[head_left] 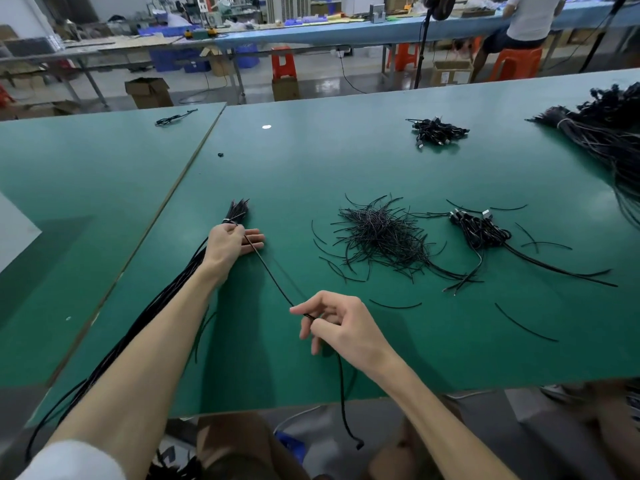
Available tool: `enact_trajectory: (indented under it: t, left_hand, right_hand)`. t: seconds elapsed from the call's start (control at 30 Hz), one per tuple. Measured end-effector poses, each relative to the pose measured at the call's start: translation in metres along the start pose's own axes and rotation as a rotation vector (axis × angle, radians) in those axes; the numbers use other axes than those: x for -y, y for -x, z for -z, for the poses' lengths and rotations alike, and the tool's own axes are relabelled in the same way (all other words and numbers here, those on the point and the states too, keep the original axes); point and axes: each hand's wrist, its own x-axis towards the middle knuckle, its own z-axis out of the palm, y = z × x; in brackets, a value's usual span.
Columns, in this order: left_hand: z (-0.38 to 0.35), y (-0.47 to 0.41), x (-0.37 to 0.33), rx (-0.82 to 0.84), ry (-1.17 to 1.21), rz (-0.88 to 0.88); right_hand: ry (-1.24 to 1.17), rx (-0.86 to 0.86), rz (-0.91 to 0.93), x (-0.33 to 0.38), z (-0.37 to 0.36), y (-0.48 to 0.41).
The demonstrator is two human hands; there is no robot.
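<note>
**A:** L hand?
**B:** Yours grips the cable bundle just below its tie, thumb + forefinger curled round it. Other fingers lie straight on the table.
**A:** R hand?
**B:** Pinches one single cable btw thumb and forefinger, other fingers loosely curled. It runs from L hand to R, then drops over the near edge.
**A:** Room?
**B:** Bare green btw your hands. Pile of short wires lies right of L hand, well apart. Table seam runs just left of the bundle.
</note>
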Motion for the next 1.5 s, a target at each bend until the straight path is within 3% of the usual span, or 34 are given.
enact_trajectory:
  t: [0.23, 0.4, 0.57, 0.73, 0.93, 1.1, 1.2, 1.3, 1.4, 1.5]
  left_hand:
    - [0.006, 0.006, 0.001, 0.040, 0.252, 0.037]
    - [-0.006, 0.049, 0.000, 0.261, 0.455, 0.073]
    - [-0.018, 0.097, -0.007, 0.752, 0.257, 0.023]
    - [-0.034, 0.127, -0.014, 0.923, 0.020, 0.044]
    - [-0.034, 0.147, -0.024, 1.299, -0.210, 0.101]
    - [-0.044, 0.158, -0.025, 1.601, -0.277, 0.003]
    - [-0.047, 0.160, -0.024, 1.522, -0.025, -0.035]
    - [-0.049, 0.154, -0.022, 1.201, 0.374, 0.011]
    - [-0.055, 0.140, -0.020, 0.884, 0.740, 0.113]
    - [-0.060, 0.128, -0.015, 0.749, 0.834, 0.085]
  right_hand:
    - [-0.038, -0.062, 0.041, -0.002, 0.002, -0.004]
    - [-0.126, -0.162, 0.051, -0.004, 0.004, -0.009]
    - [-0.210, -0.266, 0.065, -0.008, 0.006, -0.011]
    - [-0.296, -0.353, 0.064, -0.007, 0.008, -0.009]
    - [-0.326, -0.458, 0.096, -0.004, 0.009, -0.009]
    - [-0.337, -0.492, 0.061, -0.004, 0.008, -0.009]
    - [-0.316, -0.486, 0.031, -0.005, 0.007, -0.009]
    - [-0.346, -0.393, 0.032, -0.007, 0.007, -0.009]
    - [-0.219, -0.395, -0.024, -0.007, 0.006, -0.009]
    - [-0.159, -0.421, -0.028, -0.007, 0.006, -0.009]
